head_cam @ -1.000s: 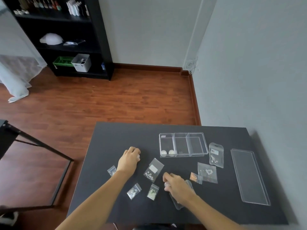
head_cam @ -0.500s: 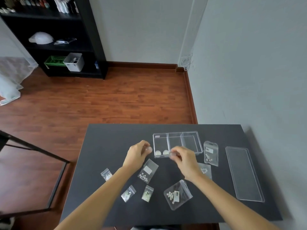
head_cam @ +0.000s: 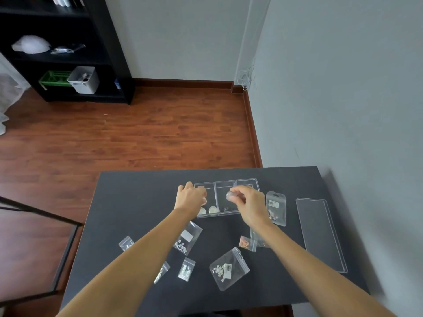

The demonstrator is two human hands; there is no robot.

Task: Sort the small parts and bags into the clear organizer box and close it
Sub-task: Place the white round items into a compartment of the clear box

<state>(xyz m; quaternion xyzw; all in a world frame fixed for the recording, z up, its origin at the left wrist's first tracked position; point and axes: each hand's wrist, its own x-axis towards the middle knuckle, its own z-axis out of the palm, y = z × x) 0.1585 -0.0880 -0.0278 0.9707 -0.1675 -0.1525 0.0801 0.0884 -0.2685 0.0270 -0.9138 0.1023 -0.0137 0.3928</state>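
Note:
The clear organizer box (head_cam: 246, 182) stands open on the black table (head_cam: 137, 202), with three compartments. Two small round white parts (head_cam: 212, 210) lie at the near end of its left compartment. My right hand (head_cam: 249, 205) hovers over the middle compartment and pinches a small round clear part (head_cam: 229, 196). My left hand (head_cam: 191, 197) is at the left compartment, fingers curled; whether it holds something is hidden. The flat clear lid (head_cam: 320, 232) lies to the right. Several small clear bags of tiny parts lie in front, such as a large bag (head_cam: 229, 268) and a tall bag (head_cam: 276, 208).
An orange-filled small bag (head_cam: 246, 243) lies under my right forearm. A wall runs along the table's right side. A black metal frame (head_cam: 41, 216) stands to the left on the wooden floor, and a black shelf unit (head_cam: 68, 53) is at the back left.
Both hands moved away from the bags up to the organizer box. My right hand let go of the large bag and now carries a small round part over the middle compartment.

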